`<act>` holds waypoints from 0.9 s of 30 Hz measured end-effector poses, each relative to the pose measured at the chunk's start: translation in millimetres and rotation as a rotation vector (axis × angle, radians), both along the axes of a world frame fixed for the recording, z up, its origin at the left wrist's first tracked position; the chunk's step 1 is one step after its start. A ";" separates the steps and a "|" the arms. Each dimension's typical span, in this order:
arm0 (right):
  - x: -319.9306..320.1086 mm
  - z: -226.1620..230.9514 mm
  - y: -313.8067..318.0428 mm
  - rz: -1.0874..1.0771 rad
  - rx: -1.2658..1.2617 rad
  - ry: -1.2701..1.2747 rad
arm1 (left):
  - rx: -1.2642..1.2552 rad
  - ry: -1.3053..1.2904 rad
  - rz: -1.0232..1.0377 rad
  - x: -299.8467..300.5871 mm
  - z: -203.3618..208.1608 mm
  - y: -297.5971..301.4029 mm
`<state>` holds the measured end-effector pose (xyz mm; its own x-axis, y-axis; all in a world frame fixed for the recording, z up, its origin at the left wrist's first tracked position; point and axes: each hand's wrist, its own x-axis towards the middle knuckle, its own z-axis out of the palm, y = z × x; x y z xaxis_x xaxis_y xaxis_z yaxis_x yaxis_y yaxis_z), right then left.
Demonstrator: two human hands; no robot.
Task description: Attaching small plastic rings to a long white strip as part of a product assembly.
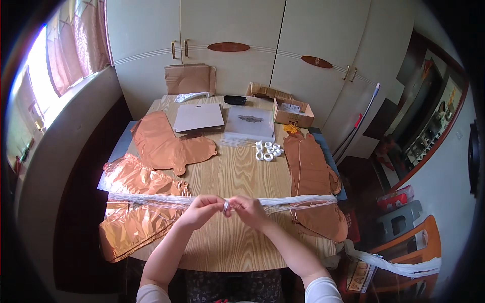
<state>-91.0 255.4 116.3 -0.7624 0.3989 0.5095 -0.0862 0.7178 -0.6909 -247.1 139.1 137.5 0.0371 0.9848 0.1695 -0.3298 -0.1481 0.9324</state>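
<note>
Near the front middle of the table, my left hand [203, 210] and my right hand [247, 210] meet, fingers pinched. Between them is a small whitish coil [226, 207], looking like thin ribbon or string; its exact kind is hard to make out. Right behind my hands, a long bundle of white strings [298, 200] stretches across the table from left to right. It lies over copper foil balloons on both sides: a crinkled stack [136, 222] at the left and a flat pile [310, 171] at the right. Several small white coils [268, 151] sit beyond my right hand.
Farther back lie another flat copper balloon [172, 144], a grey-white card stack [199, 117], clear plastic bags [247, 123], a black case [235, 100] and an open cardboard box [293, 112]. More white strings [404, 266] hang over a wooden chair [432, 242] at the right.
</note>
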 end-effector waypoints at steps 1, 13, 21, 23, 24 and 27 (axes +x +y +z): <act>-1.1 -5.2 -1.0 0.048 0.057 -0.011 | -0.010 0.076 0.122 3.9 2.1 2.8; -3.0 -2.5 -8.9 0.053 0.045 0.020 | 0.044 0.114 0.255 3.5 -6.1 4.8; 0.2 2.4 -3.3 -0.079 -0.061 0.062 | -0.037 0.145 0.047 6.2 1.3 2.3; -3.8 2.7 -8.6 -0.055 -0.037 0.047 | -0.016 -0.024 0.117 0.8 -13.8 3.7; -4.9 0.3 -9.0 -0.062 -0.013 0.061 | 0.003 -0.074 0.117 3.0 -11.9 6.5; -2.9 -4.7 -8.5 -0.065 0.055 0.091 | 0.006 0.051 0.236 10.8 1.0 8.8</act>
<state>-94.0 246.9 111.6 -0.6856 0.4157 0.5977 -0.0986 0.7604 -0.6419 -236.3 148.0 138.4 -0.1855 0.9662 0.1790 -0.2383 -0.2210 0.9457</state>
